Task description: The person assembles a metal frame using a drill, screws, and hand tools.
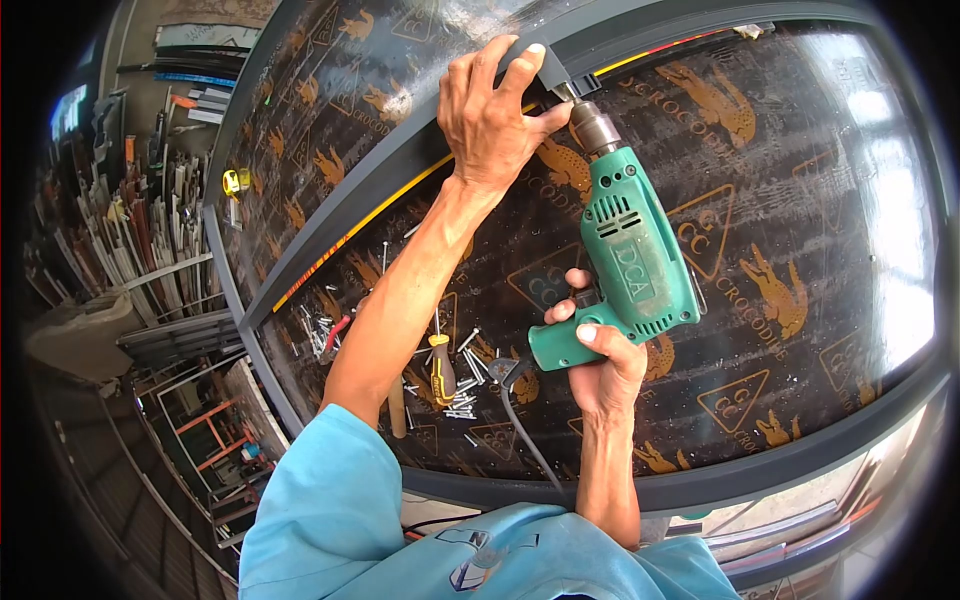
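Observation:
My right hand [612,365] is wrapped around the handle of a green corded electric drill [640,240] marked DCA. The drill's chuck [595,128] points away from me, its tip up against a short dark grey metal profile [550,72]. My left hand [490,125] grips that profile, fingers over its top and thumb beside the drill bit. The profile lies against a long dark grey frame bar [375,165]; the exact contact of the bit is partly hidden by the thumb.
On the dark board [540,440] printed with crocodiles lie a yellow-and-black screwdriver [441,370], several loose screws [462,400] and a red-handled tool [338,332]. A yellow tape measure [232,183] sits at the left. The drill's cable [525,435] runs toward me. Many metal lengths [150,215] stand beyond the left edge.

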`<state>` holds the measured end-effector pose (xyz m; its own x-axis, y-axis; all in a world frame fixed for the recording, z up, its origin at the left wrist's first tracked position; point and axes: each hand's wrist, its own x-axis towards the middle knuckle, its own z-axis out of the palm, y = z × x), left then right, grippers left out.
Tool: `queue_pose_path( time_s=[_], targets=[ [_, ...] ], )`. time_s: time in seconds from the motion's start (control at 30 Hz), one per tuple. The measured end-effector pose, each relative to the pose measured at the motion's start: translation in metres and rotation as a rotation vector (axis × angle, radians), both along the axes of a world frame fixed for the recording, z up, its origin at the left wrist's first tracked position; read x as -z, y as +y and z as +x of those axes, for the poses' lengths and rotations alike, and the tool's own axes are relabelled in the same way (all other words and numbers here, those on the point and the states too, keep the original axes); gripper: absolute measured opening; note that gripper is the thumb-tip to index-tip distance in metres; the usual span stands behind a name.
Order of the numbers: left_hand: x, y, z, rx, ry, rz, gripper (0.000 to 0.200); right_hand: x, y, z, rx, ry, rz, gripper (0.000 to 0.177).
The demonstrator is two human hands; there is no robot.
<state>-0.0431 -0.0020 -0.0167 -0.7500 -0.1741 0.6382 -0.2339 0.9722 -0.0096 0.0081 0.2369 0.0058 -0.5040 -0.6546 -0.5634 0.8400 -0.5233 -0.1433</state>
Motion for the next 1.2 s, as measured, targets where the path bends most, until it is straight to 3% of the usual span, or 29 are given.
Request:
queue_pose_path(
  time_s=[1.2],
  targets=[
    [0.002, -0.001, -0.002, 0.021, 0.005, -0.075, 0.066, -0.006, 0.031, 0.010, 0.021, -0.145, 0.029, 0.069]
  ],
)
